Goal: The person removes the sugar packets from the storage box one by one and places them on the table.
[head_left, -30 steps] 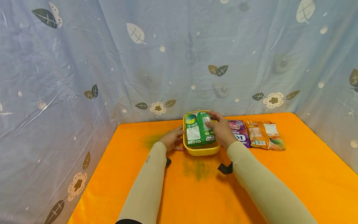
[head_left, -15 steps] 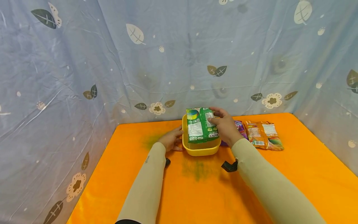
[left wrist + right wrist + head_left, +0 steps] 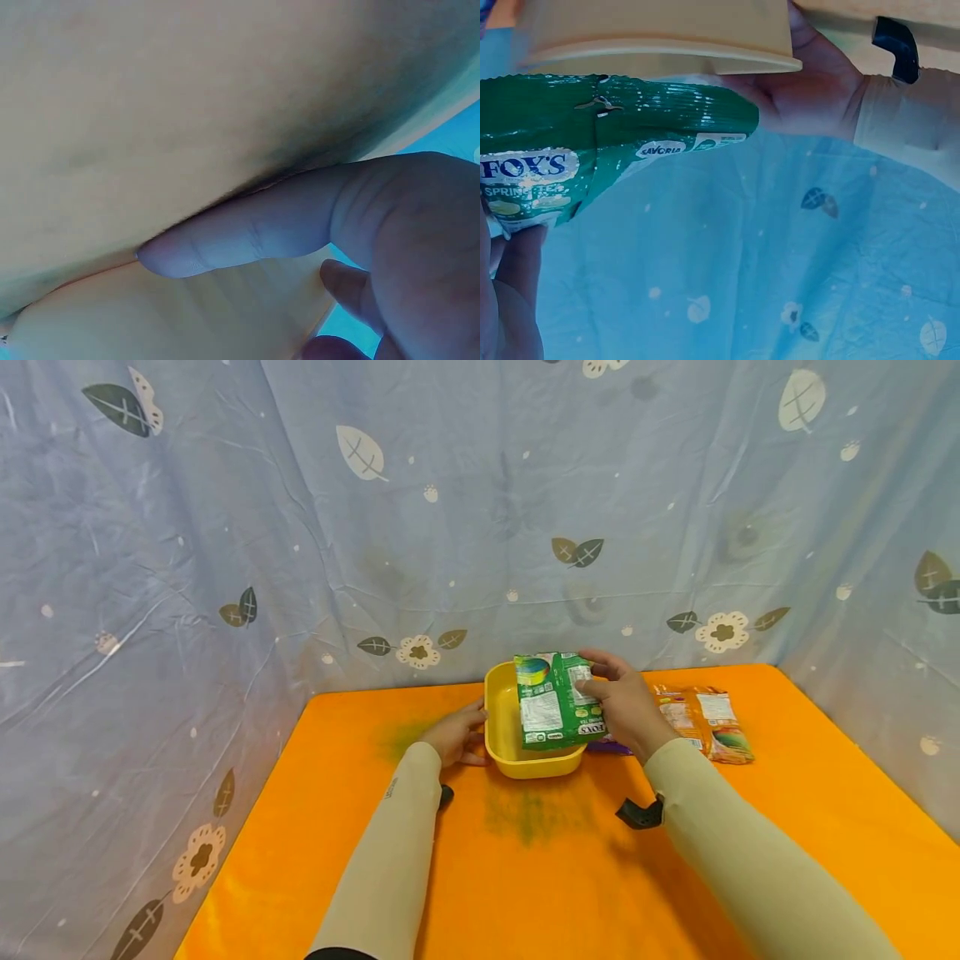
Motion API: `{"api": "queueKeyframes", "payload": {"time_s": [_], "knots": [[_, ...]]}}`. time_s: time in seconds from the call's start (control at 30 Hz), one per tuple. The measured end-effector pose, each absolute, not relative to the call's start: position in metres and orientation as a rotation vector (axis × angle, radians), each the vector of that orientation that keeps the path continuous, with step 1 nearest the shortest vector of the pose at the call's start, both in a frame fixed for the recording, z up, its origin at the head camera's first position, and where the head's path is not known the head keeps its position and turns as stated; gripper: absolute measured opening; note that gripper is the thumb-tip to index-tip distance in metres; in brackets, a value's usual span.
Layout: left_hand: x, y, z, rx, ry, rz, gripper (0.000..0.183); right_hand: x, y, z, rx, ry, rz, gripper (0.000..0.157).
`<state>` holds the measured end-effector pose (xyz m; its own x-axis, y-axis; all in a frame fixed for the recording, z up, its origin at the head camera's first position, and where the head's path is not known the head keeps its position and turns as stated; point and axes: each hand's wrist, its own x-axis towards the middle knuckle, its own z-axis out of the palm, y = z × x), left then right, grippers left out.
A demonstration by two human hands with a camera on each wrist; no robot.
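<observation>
My right hand [image 3: 628, 706] pinches a green FOX'S candy packet [image 3: 542, 714] by its right side, thumb on top. The packet is tilted and overlaps the right part of a yellow plastic tub [image 3: 504, 727]. The tub's left inside shows bare. My left hand [image 3: 456, 739] rests against the tub's left wall. In the left wrist view a straight finger [image 3: 247, 229] lies along that wall. In the right wrist view the packet [image 3: 555, 124] hangs beside the tub [image 3: 660, 30], and right-hand fingertips show at its lower edge.
An orange packet [image 3: 701, 718] lies on the orange tabletop [image 3: 525, 877] to the right. A purple packet [image 3: 611, 747] is mostly hidden under my right hand and the green packet. A blue patterned curtain [image 3: 480, 527] closes the back and sides.
My right hand has lifted the green packet out of the tub and moved it right, uncovering the tub's left inside. The purple packet became mostly hidden. My left hand stays at the tub.
</observation>
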<state>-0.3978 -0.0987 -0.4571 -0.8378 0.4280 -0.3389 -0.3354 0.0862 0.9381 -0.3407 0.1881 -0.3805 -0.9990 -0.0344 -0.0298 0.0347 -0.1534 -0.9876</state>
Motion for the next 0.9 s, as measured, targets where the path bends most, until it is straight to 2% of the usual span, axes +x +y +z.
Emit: {"api": "queueKeyframes", "payload": {"time_s": [0.3,0.9], "knots": [[-0.398,-0.100,-0.457,0.092,1.817,1.808,0.058,-0.325,0.213,-0.386,0.049,2.048,-2.331,0.054],[-0.400,-0.099,-0.459,0.087,1.817,1.803,0.054,-0.282,0.270,-0.402,0.010,1.964,-2.376,0.062]]}}
